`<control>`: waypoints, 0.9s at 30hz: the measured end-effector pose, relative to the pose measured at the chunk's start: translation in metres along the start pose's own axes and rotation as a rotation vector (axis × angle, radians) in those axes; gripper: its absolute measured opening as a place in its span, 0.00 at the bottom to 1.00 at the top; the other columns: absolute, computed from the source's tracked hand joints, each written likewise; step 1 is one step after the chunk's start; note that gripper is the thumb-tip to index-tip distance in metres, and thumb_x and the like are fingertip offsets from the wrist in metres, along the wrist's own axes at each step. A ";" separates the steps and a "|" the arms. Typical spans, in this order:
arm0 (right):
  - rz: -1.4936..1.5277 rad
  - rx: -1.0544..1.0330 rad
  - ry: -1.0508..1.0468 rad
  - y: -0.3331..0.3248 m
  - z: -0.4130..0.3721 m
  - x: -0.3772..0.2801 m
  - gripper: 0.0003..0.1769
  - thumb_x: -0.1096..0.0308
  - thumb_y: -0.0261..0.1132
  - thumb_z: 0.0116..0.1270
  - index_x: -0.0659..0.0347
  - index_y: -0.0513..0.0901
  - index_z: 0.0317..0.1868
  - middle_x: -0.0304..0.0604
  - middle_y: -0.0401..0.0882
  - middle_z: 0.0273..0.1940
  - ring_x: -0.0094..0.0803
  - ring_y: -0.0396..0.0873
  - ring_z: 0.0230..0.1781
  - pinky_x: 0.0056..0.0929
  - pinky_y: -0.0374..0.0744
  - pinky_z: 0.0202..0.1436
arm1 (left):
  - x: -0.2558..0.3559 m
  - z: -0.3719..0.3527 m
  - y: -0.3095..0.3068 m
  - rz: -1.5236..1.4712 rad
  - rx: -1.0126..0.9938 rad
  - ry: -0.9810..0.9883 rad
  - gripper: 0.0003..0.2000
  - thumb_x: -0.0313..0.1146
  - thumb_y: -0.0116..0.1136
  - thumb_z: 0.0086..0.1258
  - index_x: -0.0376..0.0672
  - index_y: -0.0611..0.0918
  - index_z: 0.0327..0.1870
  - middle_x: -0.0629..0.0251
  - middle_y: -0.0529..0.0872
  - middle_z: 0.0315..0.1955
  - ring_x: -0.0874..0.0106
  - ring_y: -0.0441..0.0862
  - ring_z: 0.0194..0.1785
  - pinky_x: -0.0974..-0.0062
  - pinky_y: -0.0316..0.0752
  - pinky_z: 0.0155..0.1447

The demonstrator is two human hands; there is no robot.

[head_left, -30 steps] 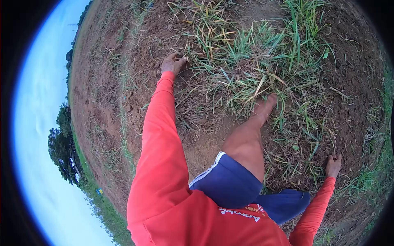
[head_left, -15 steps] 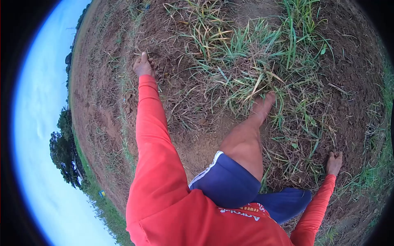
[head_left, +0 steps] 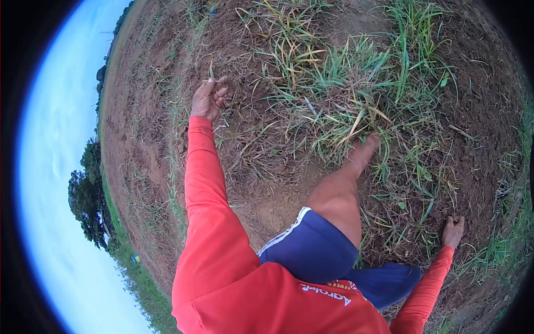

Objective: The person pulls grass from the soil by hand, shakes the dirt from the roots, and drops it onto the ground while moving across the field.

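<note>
With its arm stretched out, the left hand [head_left: 209, 99] pinches a thin grass blade [head_left: 211, 71], while the right hand [head_left: 453, 231], fingers curled closed, reaches near the dirt [head_left: 483, 195], its hold unclear.

The long-sleeved shirt [head_left: 239, 273] is soft cloth, bright red and matt, fairly smooth along the forearms and gathering into folds near the shoulder. Its chest lettering [head_left: 325, 293] looks flat and pale against the weave. And here are the shorts [head_left: 311, 247], dark blue fabric, smooth over the thigh, with a faint soft sheen and white cloth trim [head_left: 285, 229] down the side. Now the soil [head_left: 272, 206]: dry-looking, matt, crumbly and rough, brown all over. Across it lies dead straw [head_left: 261, 145], brittle in look, dull and fibrous. The green grass [head_left: 350, 67] brings smoother, slender blades, some catching a light shine, others yellowed and papery.
</note>
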State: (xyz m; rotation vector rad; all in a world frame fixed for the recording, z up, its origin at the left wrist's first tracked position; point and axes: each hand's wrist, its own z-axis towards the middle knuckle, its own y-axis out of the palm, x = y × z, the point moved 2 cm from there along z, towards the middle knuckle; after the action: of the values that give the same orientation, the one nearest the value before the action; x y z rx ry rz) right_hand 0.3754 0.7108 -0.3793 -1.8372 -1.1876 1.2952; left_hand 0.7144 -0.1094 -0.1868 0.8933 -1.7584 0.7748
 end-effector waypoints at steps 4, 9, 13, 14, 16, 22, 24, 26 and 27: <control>0.105 0.032 -0.081 0.012 0.012 0.009 0.14 0.64 0.67 0.68 0.64 0.72 0.39 0.48 0.74 0.33 0.41 0.71 0.34 0.41 0.75 0.47 | -0.034 0.024 -0.049 0.412 0.214 -0.013 0.13 0.42 0.60 0.81 0.41 0.83 0.41 0.57 0.93 0.41 0.76 0.89 0.37 0.78 0.80 0.31; -0.035 0.049 -0.013 0.002 0.000 0.000 0.15 0.63 0.68 0.67 0.65 0.72 0.38 0.51 0.74 0.32 0.45 0.72 0.34 0.43 0.75 0.47 | -0.011 -0.024 0.043 0.203 -0.053 -0.075 0.17 0.45 0.61 0.80 0.37 0.85 0.46 0.62 0.91 0.42 0.75 0.88 0.36 0.75 0.81 0.33; -0.007 0.031 0.010 0.002 0.000 -0.002 0.14 0.64 0.68 0.66 0.64 0.73 0.38 0.48 0.75 0.32 0.40 0.72 0.33 0.41 0.75 0.45 | -0.025 0.016 0.081 0.961 -0.145 0.012 0.21 0.49 0.63 0.77 0.44 0.84 0.60 0.56 0.88 0.54 0.63 0.89 0.48 0.62 0.86 0.48; -0.006 0.044 -0.013 0.002 0.000 -0.003 0.14 0.64 0.68 0.67 0.64 0.73 0.38 0.47 0.75 0.32 0.40 0.71 0.33 0.41 0.75 0.45 | -0.051 0.059 0.066 1.216 -0.057 0.286 0.22 0.50 0.64 0.75 0.48 0.83 0.63 0.54 0.87 0.57 0.59 0.89 0.53 0.58 0.85 0.53; -0.011 0.071 -0.047 0.002 -0.003 -0.003 0.14 0.64 0.68 0.67 0.64 0.72 0.38 0.46 0.75 0.32 0.38 0.71 0.33 0.40 0.75 0.44 | -0.068 0.083 0.081 1.498 0.017 0.533 0.24 0.50 0.65 0.73 0.51 0.83 0.66 0.52 0.85 0.61 0.54 0.85 0.61 0.55 0.82 0.62; 0.001 -0.019 -0.015 -0.001 0.000 0.004 0.16 0.60 0.67 0.69 0.63 0.74 0.41 0.51 0.79 0.36 0.45 0.77 0.38 0.43 0.76 0.50 | -0.057 0.083 0.100 1.904 -0.028 -0.152 0.19 0.42 0.57 0.77 0.53 0.85 0.65 0.51 0.77 0.72 0.52 0.79 0.71 0.53 0.80 0.68; -0.018 0.001 -0.016 -0.001 -0.005 0.004 0.16 0.60 0.67 0.69 0.63 0.74 0.40 0.50 0.78 0.35 0.45 0.76 0.38 0.43 0.76 0.50 | -0.050 0.086 0.060 1.887 0.090 -0.278 0.19 0.38 0.54 0.77 0.52 0.83 0.66 0.52 0.78 0.70 0.52 0.81 0.69 0.54 0.80 0.67; -0.010 0.023 -0.023 0.002 0.001 -0.001 0.15 0.61 0.67 0.69 0.63 0.73 0.40 0.50 0.78 0.35 0.43 0.75 0.37 0.42 0.76 0.50 | -0.039 0.075 0.045 1.879 0.282 -0.171 0.18 0.37 0.54 0.77 0.51 0.84 0.64 0.53 0.82 0.65 0.52 0.84 0.64 0.54 0.80 0.66; -0.005 0.023 -0.016 0.002 -0.001 -0.001 0.15 0.62 0.68 0.69 0.64 0.73 0.40 0.49 0.77 0.34 0.42 0.75 0.36 0.41 0.76 0.49 | -0.035 0.066 0.041 1.879 0.382 -0.080 0.17 0.38 0.55 0.77 0.50 0.85 0.62 0.53 0.84 0.62 0.52 0.85 0.62 0.55 0.80 0.66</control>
State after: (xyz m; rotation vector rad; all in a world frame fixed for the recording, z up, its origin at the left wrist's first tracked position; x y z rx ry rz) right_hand 0.3770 0.7093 -0.3808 -1.8094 -1.1803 1.3181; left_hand 0.6576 -0.1346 -0.2453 -0.9101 -2.2040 2.2236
